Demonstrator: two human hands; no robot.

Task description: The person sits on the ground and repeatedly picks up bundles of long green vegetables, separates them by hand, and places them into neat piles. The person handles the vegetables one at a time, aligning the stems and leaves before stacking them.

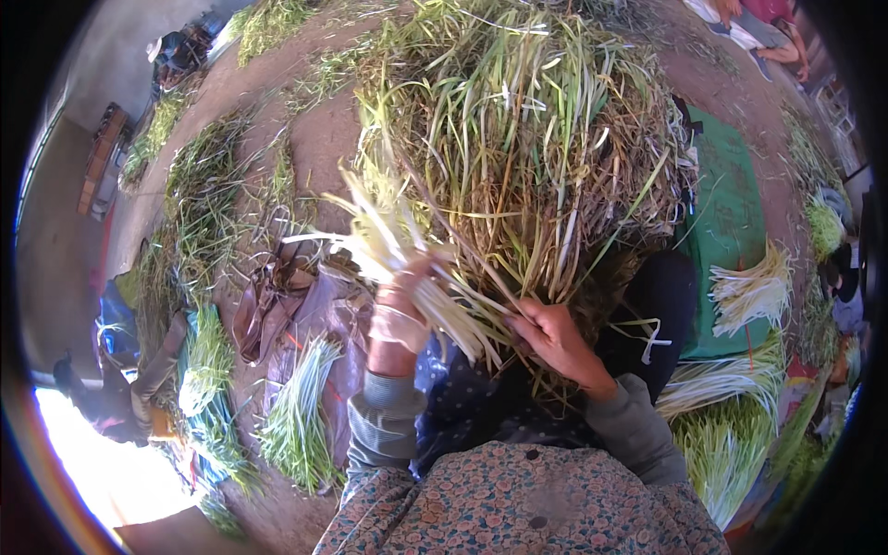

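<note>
My left hand (409,281) is closed around a bunch of pale, chive-like stalks (454,316), partly blurred, whose white ends fan out to the upper left. A translucent whitish band (399,329) circles my left wrist. To its right, my right hand (558,340) pinches a long, thin brownish stem (461,239) that slants up to the left. Some stalks from the bunch reach close to the right fingers; whether they are also held there is hidden. Just beyond both hands rises a large heap of green and dried, brownish stalks (499,152).
At right, a green sack (725,173) carries a tied pale bundle (749,291); more bundles (718,444) lie below it. Leftward are another bundle (298,416), a brown bag (270,298) and scattered greens (208,187). Other people sit at upper left (180,52), left (118,402) and upper right (773,35).
</note>
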